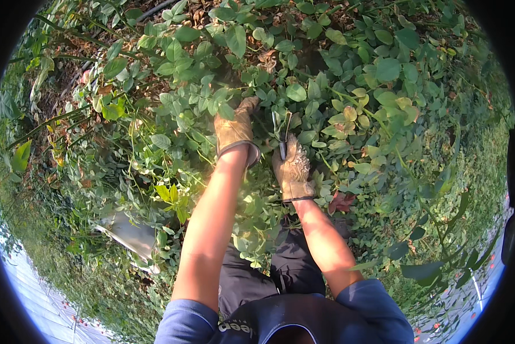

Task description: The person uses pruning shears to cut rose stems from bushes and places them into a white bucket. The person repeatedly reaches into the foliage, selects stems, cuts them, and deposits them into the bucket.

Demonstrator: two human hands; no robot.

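Observation:
My left hand point(236, 124), in a tan leather work glove, reaches into the rose foliage point(197, 99); leaves cover part of it, and whether its fingers grip a stem cannot be told. Just right of it and a little lower, my right hand point(293, 167), in a matching worn glove, is closed round the handles of pruning shears point(282, 135). The blades point away from me, parted, among green leaves and thin stems.
Long rose canes point(63, 114) cross the upper left, and another arching cane point(382, 122) runs down the right. A pale, smooth-sided object point(132, 236) lies among leaves at lower left. A dark red leaf cluster point(341, 202) is beside my right wrist. Dry leaves point(268, 60) show above.

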